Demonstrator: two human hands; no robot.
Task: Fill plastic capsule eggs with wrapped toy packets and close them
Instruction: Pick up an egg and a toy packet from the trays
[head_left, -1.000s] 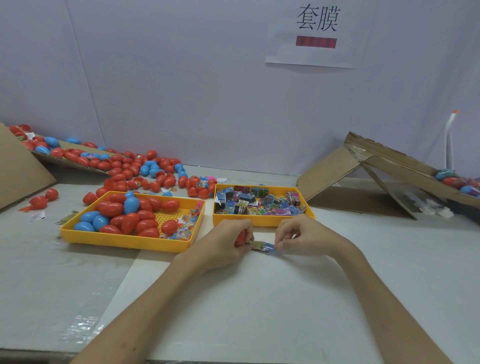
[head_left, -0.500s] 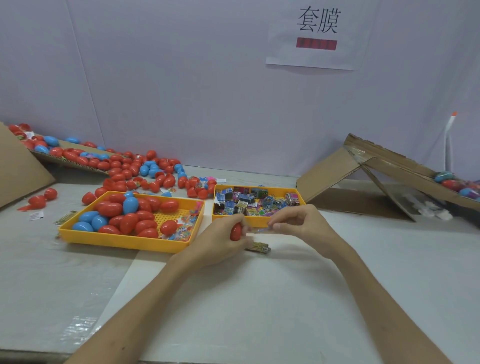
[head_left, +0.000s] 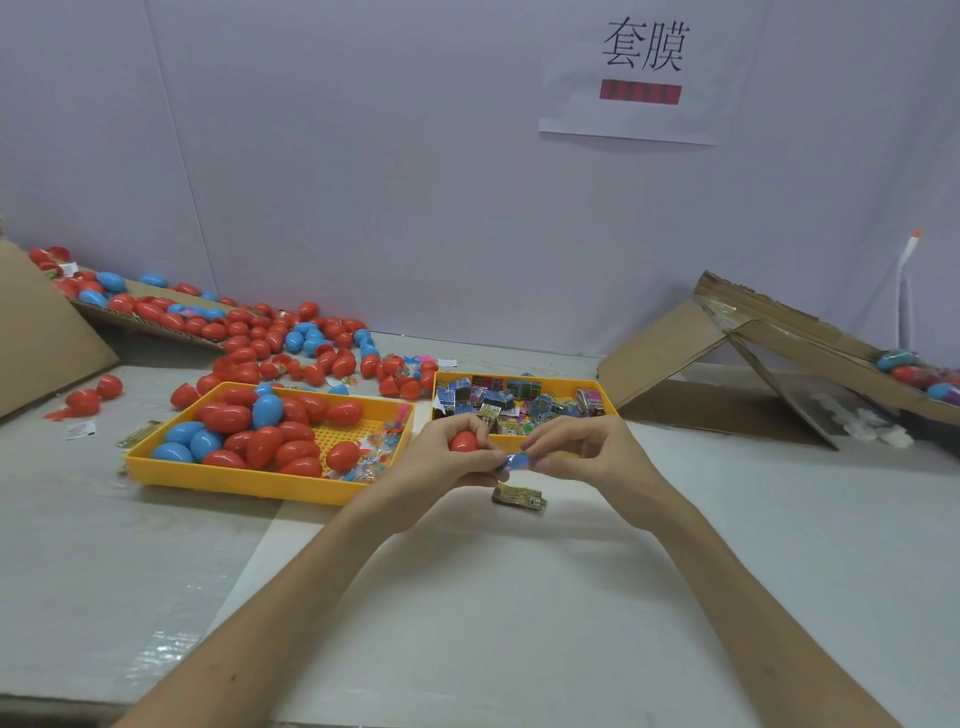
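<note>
Red capsule egg (head_left: 464, 441) gripped in curled left hand (head_left: 444, 465), just before yellow packet tray (head_left: 550, 376). Blue wrapped packet (head_left: 514, 461) pinched by right hand (head_left: 589, 452), at tray's front rim. Gold packet (head_left: 519, 498) flat, nearer than tray.

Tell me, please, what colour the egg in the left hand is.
Red: the egg shows best in the head view.

A packing workshop: yellow trays (head_left: 234, 480) are sitting on a white worktop (head_left: 519, 623), eggs (head_left: 270, 343) are lying heaped by cardboard chutes (head_left: 810, 338), a sign (head_left: 644, 67) is hanging behind.
</note>
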